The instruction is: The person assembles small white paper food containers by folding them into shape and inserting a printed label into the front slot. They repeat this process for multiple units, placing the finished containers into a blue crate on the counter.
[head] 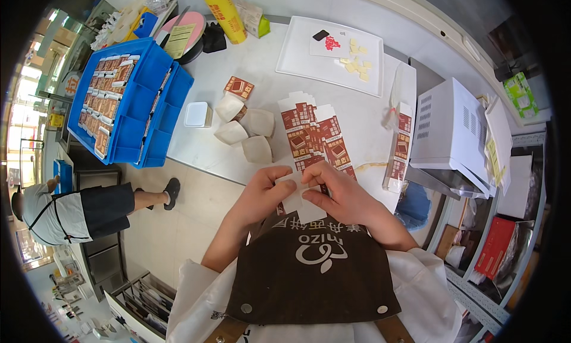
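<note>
My left hand (pixel 268 192) and my right hand (pixel 335 190) meet near the table's front edge, in front of my dark apron. Between them they hold a piece of thin card, its pale inner side (pixel 292 202) up and a brown printed part showing at the edges. Just beyond lie overlapping flat printed carton blanks (pixel 299 131), brown with white flaps. Several open pale paper cups or sleeves (pixel 260 122) stand left of the blanks, beside a white square tub (pixel 198 114). A printed brown card (pixel 239 87) lies behind the cups.
Stacked blue crates (pixel 129 133) with small brown packages stand at the left. A white tray (pixel 303 68) with pale yellow pieces is at the back. More cartons in clear plastic (pixel 398 153) lie at the right, near a white appliance (pixel 446 133). Another person (pixel 80 213) stands far left.
</note>
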A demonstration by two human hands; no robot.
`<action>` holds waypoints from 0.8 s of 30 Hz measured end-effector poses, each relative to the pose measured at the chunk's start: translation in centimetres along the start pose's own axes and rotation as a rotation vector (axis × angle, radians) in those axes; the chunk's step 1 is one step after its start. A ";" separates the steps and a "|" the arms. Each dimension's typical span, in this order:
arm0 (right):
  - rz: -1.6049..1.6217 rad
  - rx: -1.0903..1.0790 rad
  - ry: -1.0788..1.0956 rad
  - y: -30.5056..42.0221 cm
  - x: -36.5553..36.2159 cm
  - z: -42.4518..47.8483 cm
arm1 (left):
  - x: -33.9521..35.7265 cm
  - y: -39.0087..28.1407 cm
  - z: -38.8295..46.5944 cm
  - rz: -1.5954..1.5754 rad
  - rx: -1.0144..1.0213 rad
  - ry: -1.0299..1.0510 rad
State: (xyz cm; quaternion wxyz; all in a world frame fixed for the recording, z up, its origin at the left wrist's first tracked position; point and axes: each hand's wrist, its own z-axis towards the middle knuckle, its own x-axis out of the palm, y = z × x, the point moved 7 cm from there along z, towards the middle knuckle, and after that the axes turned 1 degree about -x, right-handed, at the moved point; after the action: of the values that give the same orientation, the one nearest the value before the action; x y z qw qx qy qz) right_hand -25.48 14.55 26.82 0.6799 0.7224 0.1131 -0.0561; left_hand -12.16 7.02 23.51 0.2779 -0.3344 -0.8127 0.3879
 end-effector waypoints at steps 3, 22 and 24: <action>0.045 -0.009 0.015 -0.3 0.1 0.0 | -0.1 0.5 -0.3 -0.071 -0.083 -0.044; 0.174 -0.064 -0.214 -2.9 -1.2 0.3 | 1.3 -2.9 -0.3 0.643 0.309 0.025; 0.236 -0.055 -0.196 -3.0 -1.4 0.5 | 2.1 -3.8 -0.8 0.710 0.416 -0.089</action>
State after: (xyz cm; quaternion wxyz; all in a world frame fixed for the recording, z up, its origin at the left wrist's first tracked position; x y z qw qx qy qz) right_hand -27.48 14.11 24.15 0.7091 0.7028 -0.0380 -0.0427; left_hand -14.11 7.20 27.45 0.1534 -0.5135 -0.5624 0.6297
